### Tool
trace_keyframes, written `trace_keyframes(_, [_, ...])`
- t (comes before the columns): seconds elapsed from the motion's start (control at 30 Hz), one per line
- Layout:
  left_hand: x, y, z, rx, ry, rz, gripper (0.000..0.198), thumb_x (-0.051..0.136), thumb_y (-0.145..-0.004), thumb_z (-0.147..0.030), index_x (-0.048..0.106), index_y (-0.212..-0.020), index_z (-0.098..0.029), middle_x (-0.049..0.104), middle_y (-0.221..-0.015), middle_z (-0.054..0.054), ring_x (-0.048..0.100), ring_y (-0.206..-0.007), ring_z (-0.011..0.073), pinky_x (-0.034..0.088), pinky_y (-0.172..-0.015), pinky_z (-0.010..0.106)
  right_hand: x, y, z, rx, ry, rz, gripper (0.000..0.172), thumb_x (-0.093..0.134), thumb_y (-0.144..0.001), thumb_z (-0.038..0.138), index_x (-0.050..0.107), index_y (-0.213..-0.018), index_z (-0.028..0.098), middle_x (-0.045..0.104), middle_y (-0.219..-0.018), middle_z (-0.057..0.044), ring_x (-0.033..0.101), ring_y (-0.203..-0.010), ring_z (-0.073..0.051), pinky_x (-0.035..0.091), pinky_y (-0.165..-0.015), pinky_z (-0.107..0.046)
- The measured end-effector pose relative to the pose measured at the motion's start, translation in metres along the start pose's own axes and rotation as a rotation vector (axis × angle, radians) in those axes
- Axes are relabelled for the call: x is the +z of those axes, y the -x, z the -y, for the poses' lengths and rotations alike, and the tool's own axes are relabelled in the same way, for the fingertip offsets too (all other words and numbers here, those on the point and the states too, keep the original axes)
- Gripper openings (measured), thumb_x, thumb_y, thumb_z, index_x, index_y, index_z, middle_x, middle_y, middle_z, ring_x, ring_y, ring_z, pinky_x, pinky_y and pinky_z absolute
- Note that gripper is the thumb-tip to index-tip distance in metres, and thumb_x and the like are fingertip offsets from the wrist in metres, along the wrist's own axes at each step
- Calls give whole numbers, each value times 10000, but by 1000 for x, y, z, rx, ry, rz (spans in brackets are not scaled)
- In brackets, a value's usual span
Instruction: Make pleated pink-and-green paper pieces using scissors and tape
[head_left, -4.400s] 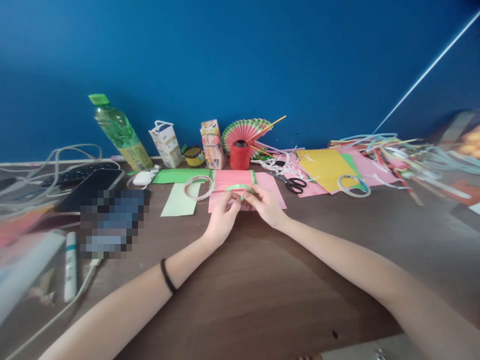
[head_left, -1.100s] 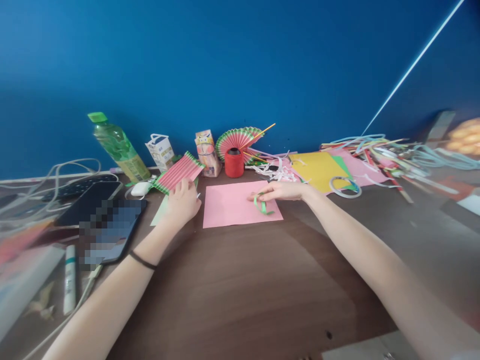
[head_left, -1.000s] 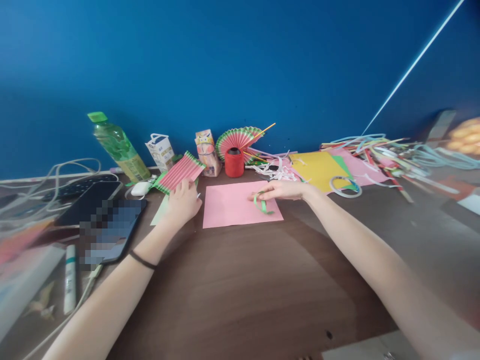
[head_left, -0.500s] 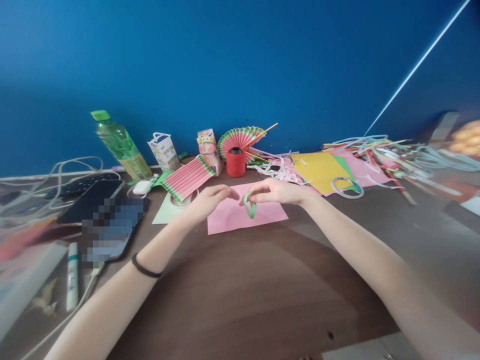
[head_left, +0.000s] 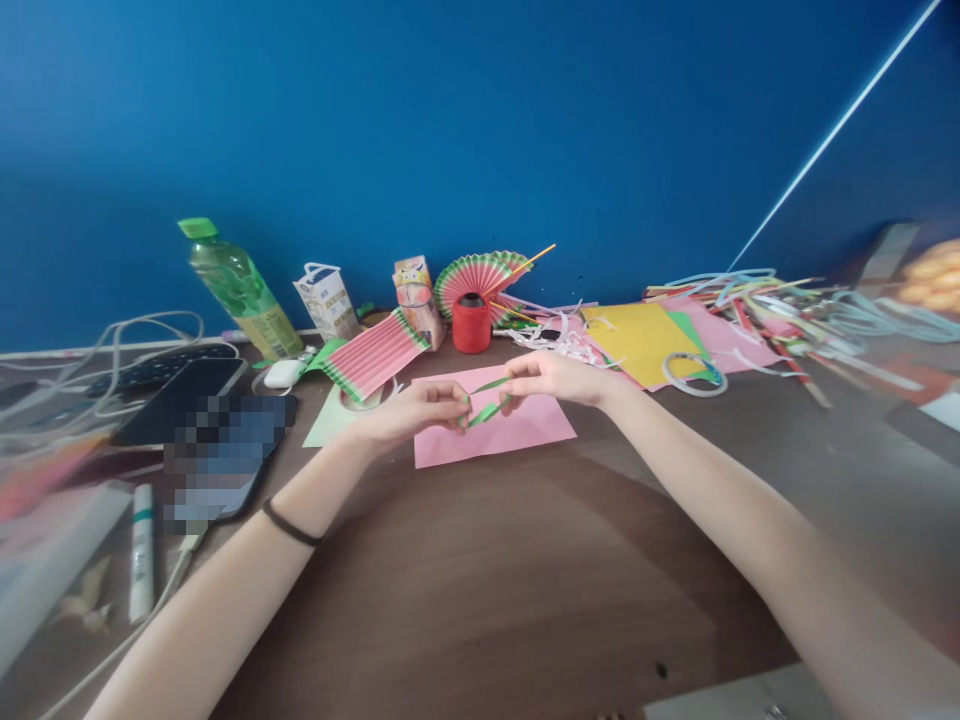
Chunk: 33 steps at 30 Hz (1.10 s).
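A thin green paper strip point(head_left: 486, 408) is stretched between both hands, just above a flat pink paper sheet point(head_left: 525, 428) on the brown desk. My left hand point(head_left: 412, 412) pinches the strip's left end. My right hand point(head_left: 551, 376) pinches its right end. A pleated pink paper with green edges point(head_left: 373, 355) lies to the left, resting tilted on a tape roll point(head_left: 360, 400) and a pale green sheet point(head_left: 324, 428).
Along the blue wall stand a green bottle point(head_left: 236, 290), a white carton point(head_left: 326, 298), a patterned carton point(head_left: 415, 295), a red thread spool point(head_left: 471, 322) and a paper fan point(head_left: 476, 272). A phone point(head_left: 217, 455), a glue stick point(head_left: 141, 550) and cables lie left. Yellow paper point(head_left: 637, 338), a tape roll point(head_left: 690, 372) and strips lie right.
My left hand let go of the pleated pink paper, leaving it at the left, and came to the green strip. Both hands now pull the strip out straight above the pink sheet.
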<state>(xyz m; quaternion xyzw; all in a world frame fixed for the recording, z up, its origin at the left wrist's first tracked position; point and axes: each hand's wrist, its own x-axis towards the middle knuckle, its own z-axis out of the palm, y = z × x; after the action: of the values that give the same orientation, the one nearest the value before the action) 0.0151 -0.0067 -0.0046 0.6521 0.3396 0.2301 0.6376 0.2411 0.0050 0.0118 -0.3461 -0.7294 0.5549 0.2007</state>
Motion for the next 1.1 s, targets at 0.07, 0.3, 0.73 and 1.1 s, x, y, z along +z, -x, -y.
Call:
trace_keyframes(0.07, [-5, 0, 2, -22, -4, -5, 197, 627, -718, -330, 575, -758, -144, 567, -732, 4, 484, -619, 84, 384, -612, 241, -2, 0, -2, 2, -28, 27, 155, 580, -780, 280, 574, -722, 137, 687, -763, -52, 642, -762, -145, 471, -796, -327])
trace_keyframes(0.3, [-11, 2, 6, -13, 127, 32, 167, 580, -765, -308, 588, -756, -141, 576, -695, 19, 504, -642, 102, 392, -646, 258, -6, 0, -7, -52, -166, 96, 174, 576, -790, 286, 576, -732, 122, 686, -822, -77, 629, -731, -135, 471, -763, -323])
trace_keyframes(0.73, [-25, 6, 5, -82, -95, -67, 217, 611, -729, -284, 582, -900, -154, 597, -708, -10, 506, -498, 55, 369, -482, 193, -15, -2, -15, 2, -63, -70, 200, 660, -707, 298, 643, -815, 130, 690, -690, -35, 649, -626, -131, 509, -662, -282])
trace_keyframes(1.1, [-27, 9, -2, -68, -468, -185, 171, 568, -735, -310, 456, -756, -182, 668, -767, 16, 542, -500, 77, 427, -530, 227, -15, -5, -19, 29, -94, -130, 285, 695, -665, 301, 700, -911, 157, 699, -703, -28, 647, -634, -118, 531, -671, -263])
